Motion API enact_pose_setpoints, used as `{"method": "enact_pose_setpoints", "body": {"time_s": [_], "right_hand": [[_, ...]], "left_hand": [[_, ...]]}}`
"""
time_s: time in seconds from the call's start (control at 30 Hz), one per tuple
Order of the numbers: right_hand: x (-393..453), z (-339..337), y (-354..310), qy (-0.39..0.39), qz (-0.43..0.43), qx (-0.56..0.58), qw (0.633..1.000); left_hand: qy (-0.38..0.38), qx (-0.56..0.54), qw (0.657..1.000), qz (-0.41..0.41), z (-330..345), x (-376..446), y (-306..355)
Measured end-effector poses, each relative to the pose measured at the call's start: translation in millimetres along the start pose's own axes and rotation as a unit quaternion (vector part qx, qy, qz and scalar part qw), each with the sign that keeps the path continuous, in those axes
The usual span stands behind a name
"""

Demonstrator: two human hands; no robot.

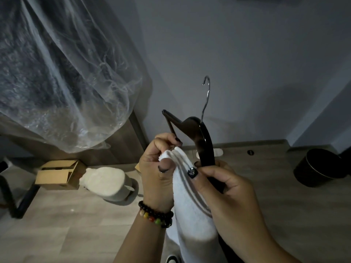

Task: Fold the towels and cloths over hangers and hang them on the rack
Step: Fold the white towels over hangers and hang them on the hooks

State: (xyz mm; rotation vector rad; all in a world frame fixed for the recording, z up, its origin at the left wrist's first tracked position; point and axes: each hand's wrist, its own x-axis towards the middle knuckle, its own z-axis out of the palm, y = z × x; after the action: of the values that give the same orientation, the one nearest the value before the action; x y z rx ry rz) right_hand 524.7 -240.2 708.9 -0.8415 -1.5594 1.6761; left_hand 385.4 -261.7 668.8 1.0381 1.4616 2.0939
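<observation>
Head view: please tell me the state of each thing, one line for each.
white towel: folded, hanging down, pinched at the top
black hanger: held, hook up, off the rack
left hand: pinches the towel
right hand: grips the hanger
cardboard box: open, on the floor

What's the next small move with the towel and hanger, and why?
Probably draw the white towel further across the black hanger's lower bar. The left hand pinches the towel's bunched top edge near that bar, while the right hand grips the hanger's near arm. Most of the towel hangs below the hands, so it does not look evenly draped yet.
</observation>
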Motion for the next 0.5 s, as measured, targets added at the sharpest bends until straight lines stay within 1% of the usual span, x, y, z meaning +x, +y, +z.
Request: {"method": "enact_pose_setpoints", "body": {"time_s": [0.07,0.17,0.23,0.33,0.4,0.5], "right_hand": [[-3,-4,-4,0.007,-0.012,-0.007,1.0],[-5,-12,-6,0.022,-0.036,-0.03,0.999],[-6,-17,-6,0.036,-0.06,-0.055,0.996],[-4,-26,-4,0.063,-0.066,-0.087,0.992],[-1,-32,-3,0.07,-0.057,-0.1,0.991],[4,-41,-1,0.042,-0.031,-0.136,0.989]], "left_hand": [[-0.007,-0.016,1.0,-0.002,6,-1,3],[-0.008,-0.118,0.993,0.011,20,-4,6],[-0.016,-0.144,0.989,0.015,31,-5,8],[-0.014,-0.147,0.989,0.022,44,-6,10],[0.005,-0.131,0.991,0.029,48,-4,8],[0.047,-0.106,0.993,0.037,54,-1,5]]}}
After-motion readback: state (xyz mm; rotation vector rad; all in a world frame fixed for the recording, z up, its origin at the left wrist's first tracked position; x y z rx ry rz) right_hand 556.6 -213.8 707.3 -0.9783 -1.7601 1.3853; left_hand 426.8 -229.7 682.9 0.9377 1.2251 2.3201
